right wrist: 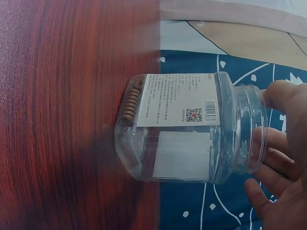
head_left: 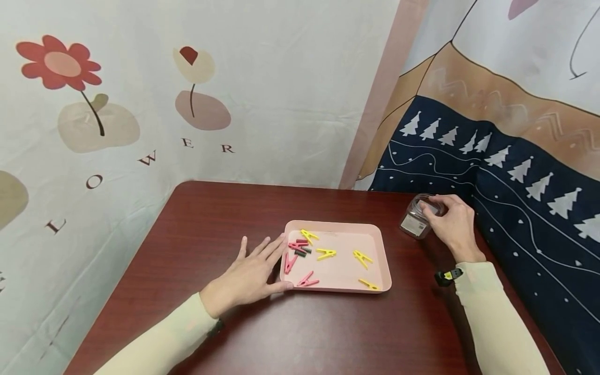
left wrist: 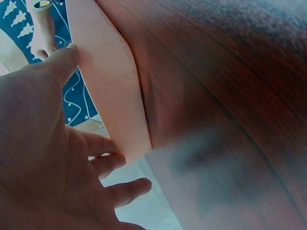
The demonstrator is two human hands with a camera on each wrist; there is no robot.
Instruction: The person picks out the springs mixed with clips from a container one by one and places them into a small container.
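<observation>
My left hand [head_left: 248, 273] lies with spread, straight fingers against the left side of a pink tray [head_left: 337, 227]; the left wrist view shows fingertips touching the tray wall [left wrist: 112, 91]. On the tray are several yellow clothespins [head_left: 325, 253], some pink clothespins [head_left: 308, 281] and small dark coiled pieces [head_left: 300, 253]. To the right of the tray, my right hand [head_left: 452, 221] holds a clear jar [head_left: 414, 221] by its neck, thumb and fingers about the rim. A printed label [right wrist: 177, 98] covers part of the jar. Inside, near its bottom, sits a brown coiled piece [right wrist: 130, 105].
Everything rests on a dark red-brown wooden table [head_left: 220, 208]. A white flower-print cloth [head_left: 281, 104] hangs behind it. Close along the right edge hangs a dark blue cloth [head_left: 529, 239] with white trees, near the right hand and jar.
</observation>
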